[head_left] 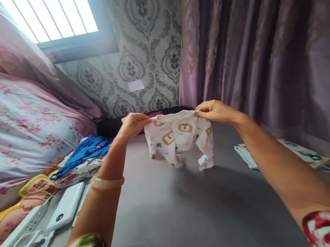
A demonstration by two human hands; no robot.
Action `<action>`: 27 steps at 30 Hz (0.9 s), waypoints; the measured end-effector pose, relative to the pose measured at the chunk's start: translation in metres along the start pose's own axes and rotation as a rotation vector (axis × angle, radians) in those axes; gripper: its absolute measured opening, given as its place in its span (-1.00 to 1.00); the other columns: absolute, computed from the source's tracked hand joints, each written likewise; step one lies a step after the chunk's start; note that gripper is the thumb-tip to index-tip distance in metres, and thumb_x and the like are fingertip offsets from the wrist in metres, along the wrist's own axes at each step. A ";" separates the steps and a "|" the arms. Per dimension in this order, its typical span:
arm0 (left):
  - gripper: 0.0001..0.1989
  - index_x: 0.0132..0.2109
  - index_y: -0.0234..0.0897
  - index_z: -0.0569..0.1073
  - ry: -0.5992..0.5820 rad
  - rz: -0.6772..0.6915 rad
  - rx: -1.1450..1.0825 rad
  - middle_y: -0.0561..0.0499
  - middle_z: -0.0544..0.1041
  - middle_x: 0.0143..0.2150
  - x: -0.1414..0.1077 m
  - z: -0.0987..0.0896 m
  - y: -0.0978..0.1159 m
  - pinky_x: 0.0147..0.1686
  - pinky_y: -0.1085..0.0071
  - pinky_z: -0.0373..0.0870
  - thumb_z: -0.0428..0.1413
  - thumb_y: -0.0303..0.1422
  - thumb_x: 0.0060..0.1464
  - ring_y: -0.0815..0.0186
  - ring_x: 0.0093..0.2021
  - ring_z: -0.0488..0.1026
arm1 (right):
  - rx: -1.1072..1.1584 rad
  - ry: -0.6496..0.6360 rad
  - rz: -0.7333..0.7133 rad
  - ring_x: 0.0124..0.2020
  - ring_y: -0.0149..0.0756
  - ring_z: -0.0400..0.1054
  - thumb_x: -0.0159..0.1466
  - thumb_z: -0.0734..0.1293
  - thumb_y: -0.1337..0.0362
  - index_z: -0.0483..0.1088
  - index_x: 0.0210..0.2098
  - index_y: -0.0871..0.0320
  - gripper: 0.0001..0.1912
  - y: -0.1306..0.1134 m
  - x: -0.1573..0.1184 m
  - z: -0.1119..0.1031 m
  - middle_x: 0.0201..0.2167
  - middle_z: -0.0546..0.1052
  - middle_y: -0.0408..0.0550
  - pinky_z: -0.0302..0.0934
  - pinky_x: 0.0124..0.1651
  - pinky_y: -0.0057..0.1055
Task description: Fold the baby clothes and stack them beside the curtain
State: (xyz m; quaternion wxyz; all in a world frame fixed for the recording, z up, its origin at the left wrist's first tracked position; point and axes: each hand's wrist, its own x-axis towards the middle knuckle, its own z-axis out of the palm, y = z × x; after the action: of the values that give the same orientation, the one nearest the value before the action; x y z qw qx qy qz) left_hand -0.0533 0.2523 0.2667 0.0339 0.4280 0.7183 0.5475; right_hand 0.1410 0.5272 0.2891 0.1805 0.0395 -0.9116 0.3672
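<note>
Stretched between both hands above the grey bed surface is a small white baby garment [169, 139] printed with orange lion faces and little leaves. Its banded upper edge runs level, and two narrow limbs dangle below; I cannot tell if these are sleeves or legs. My left hand [135, 124] pinches the left end of that edge, fingers closed. The right end is gripped by my right hand [216, 111], with thumb and fingers pressed together on the cloth. A pale bangle [107, 182] circles my left forearm.
Left lie piled clothes with a blue garment [83, 152], a white power bank [67, 206], a power strip [27, 225] and a yellow cartoon cushion [32, 198]. Folded clothes [303, 153] rest at right on the grey sheet [210, 217]. Purple curtains [250, 51] hang behind.
</note>
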 end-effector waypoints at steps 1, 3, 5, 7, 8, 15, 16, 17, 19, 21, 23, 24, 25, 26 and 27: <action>-0.70 -0.37 -0.28 0.59 -0.014 0.036 -0.032 0.00 0.59 -0.43 -0.001 0.002 0.002 -0.33 0.39 0.41 0.33 -0.14 -0.19 0.26 -0.35 0.51 | 0.010 -0.027 -0.015 -0.12 -0.15 0.43 0.06 0.42 -0.17 0.60 -0.29 0.11 -0.51 0.000 0.000 0.001 -0.26 0.59 -0.07 0.31 -0.07 -0.31; -0.67 -0.33 -0.28 0.59 -0.029 0.114 -0.155 -0.02 0.60 -0.39 -0.003 0.005 0.006 -0.34 0.38 0.42 0.29 -0.09 -0.13 0.29 -0.37 0.51 | 0.060 -0.106 -0.041 -0.11 -0.17 0.43 0.07 0.41 -0.17 0.60 -0.26 0.10 -0.51 0.000 0.000 0.001 -0.25 0.59 -0.06 0.31 -0.06 -0.30; -0.66 -0.32 -0.26 0.59 -0.005 0.132 -0.189 0.00 0.58 -0.43 -0.003 0.006 0.006 -0.41 0.40 0.40 0.25 -0.06 -0.09 0.32 -0.44 0.48 | 0.076 -0.104 -0.038 -0.14 -0.19 0.44 0.11 0.37 -0.19 0.59 -0.26 0.08 -0.51 0.001 0.001 0.000 -0.29 0.59 -0.07 0.33 -0.09 -0.30; -0.70 -0.37 -0.25 0.58 0.031 0.088 -0.071 0.05 0.53 -0.51 0.000 0.008 0.001 -0.46 0.43 0.36 0.27 -0.09 -0.12 0.35 -0.49 0.44 | 0.007 0.013 -0.025 -0.18 -0.19 0.45 0.11 0.36 -0.19 0.59 -0.31 0.08 -0.53 0.004 0.003 0.001 -0.34 0.59 -0.09 0.33 -0.13 -0.32; -0.73 -0.40 -0.26 0.58 0.039 0.059 0.005 0.06 0.51 -0.55 0.001 0.009 -0.001 -0.47 0.44 0.35 0.30 -0.13 -0.16 0.35 -0.50 0.43 | -0.039 0.071 -0.024 -0.18 -0.19 0.45 0.10 0.38 -0.17 0.59 -0.35 0.08 -0.55 0.005 0.004 0.001 -0.34 0.59 -0.09 0.34 -0.14 -0.33; -0.68 -0.32 -0.25 0.56 0.062 0.118 -0.254 0.04 0.54 -0.46 -0.006 0.010 -0.001 -0.47 0.43 0.36 0.23 -0.07 -0.04 0.35 -0.47 0.45 | 0.222 -0.067 -0.011 -0.18 -0.20 0.45 0.07 0.40 -0.18 0.58 -0.28 0.07 -0.53 0.014 -0.003 0.002 -0.26 0.60 -0.06 0.34 -0.15 -0.26; -0.68 -0.32 -0.24 0.55 0.063 0.118 -0.283 0.05 0.53 -0.46 -0.007 0.009 -0.001 -0.47 0.44 0.36 0.21 -0.06 -0.02 0.36 -0.47 0.44 | 0.239 -0.059 0.017 -0.23 -0.21 0.46 0.06 0.41 -0.19 0.58 -0.29 0.08 -0.52 0.017 -0.003 0.002 -0.30 0.60 -0.06 0.34 -0.18 -0.27; -0.69 -0.33 -0.24 0.55 0.058 0.100 -0.271 0.06 0.51 -0.49 -0.006 0.009 -0.003 -0.48 0.45 0.35 0.22 -0.07 -0.03 0.37 -0.48 0.43 | 0.222 -0.037 0.043 -0.26 -0.22 0.45 0.05 0.42 -0.18 0.58 -0.31 0.08 -0.53 0.019 -0.001 0.004 -0.33 0.59 -0.07 0.34 -0.20 -0.28; -0.70 -0.36 -0.28 0.56 0.026 0.035 -0.177 0.07 0.48 -0.53 -0.004 0.011 -0.009 -0.50 0.48 0.32 0.28 -0.11 -0.08 0.39 -0.50 0.41 | 0.127 0.021 0.066 -0.27 -0.22 0.45 0.02 0.45 -0.15 0.58 -0.38 0.09 -0.57 0.024 0.002 0.008 -0.36 0.59 -0.09 0.34 -0.21 -0.30; -0.70 -0.35 -0.31 0.56 -0.013 -0.004 -0.145 0.07 0.50 -0.50 -0.002 0.014 -0.015 -0.47 0.49 0.33 0.31 -0.15 -0.12 0.40 -0.48 0.42 | 0.072 0.051 0.056 -0.25 -0.20 0.45 0.02 0.47 -0.12 0.59 -0.39 0.07 -0.61 0.027 0.005 0.013 -0.34 0.59 -0.10 0.34 -0.17 -0.30; -0.68 -0.29 -0.31 0.55 -0.029 0.008 -0.238 0.05 0.53 -0.42 -0.001 0.017 -0.018 -0.39 0.48 0.38 0.30 -0.14 -0.09 0.40 -0.41 0.45 | 0.116 0.058 0.044 -0.23 -0.21 0.45 0.07 0.45 -0.12 0.59 -0.33 0.05 -0.61 0.026 0.006 0.017 -0.30 0.60 -0.10 0.34 -0.12 -0.27; -0.68 -0.27 -0.30 0.54 -0.026 0.021 -0.299 0.05 0.54 -0.38 0.000 0.018 -0.018 -0.35 0.47 0.40 0.28 -0.14 -0.06 0.40 -0.38 0.46 | 0.151 0.077 0.037 -0.23 -0.22 0.45 0.09 0.43 -0.12 0.59 -0.30 0.05 -0.61 0.025 0.006 0.017 -0.29 0.60 -0.10 0.34 -0.10 -0.26; -0.68 -0.25 -0.29 0.53 -0.009 0.034 -0.346 0.05 0.54 -0.36 0.001 0.019 -0.017 -0.33 0.47 0.41 0.27 -0.13 -0.05 0.41 -0.37 0.47 | 0.177 0.114 0.029 -0.24 -0.22 0.44 0.11 0.42 -0.12 0.58 -0.30 0.04 -0.61 0.024 0.007 0.018 -0.30 0.60 -0.10 0.34 -0.10 -0.24; -0.69 -0.26 -0.29 0.52 0.022 0.044 -0.372 0.05 0.54 -0.36 0.002 0.020 -0.016 -0.33 0.48 0.40 0.26 -0.14 -0.03 0.42 -0.38 0.46 | 0.187 0.167 0.020 -0.25 -0.21 0.44 0.12 0.42 -0.13 0.57 -0.31 0.04 -0.62 0.023 0.008 0.018 -0.31 0.60 -0.09 0.34 -0.11 -0.24; -0.71 -0.26 -0.28 0.50 0.060 0.049 -0.380 0.06 0.53 -0.37 0.003 0.021 -0.016 -0.36 0.49 0.39 0.26 -0.15 -0.03 0.43 -0.39 0.45 | 0.184 0.226 0.013 -0.25 -0.20 0.44 0.12 0.41 -0.14 0.56 -0.34 0.03 -0.62 0.022 0.009 0.019 -0.33 0.59 -0.09 0.35 -0.14 -0.24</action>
State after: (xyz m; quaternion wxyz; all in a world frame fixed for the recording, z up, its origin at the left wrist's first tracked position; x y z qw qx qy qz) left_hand -0.0537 0.2701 0.2465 0.0795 0.4147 0.5921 0.6864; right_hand 0.1220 0.5308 0.2653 0.2751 0.0081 -0.8483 0.4523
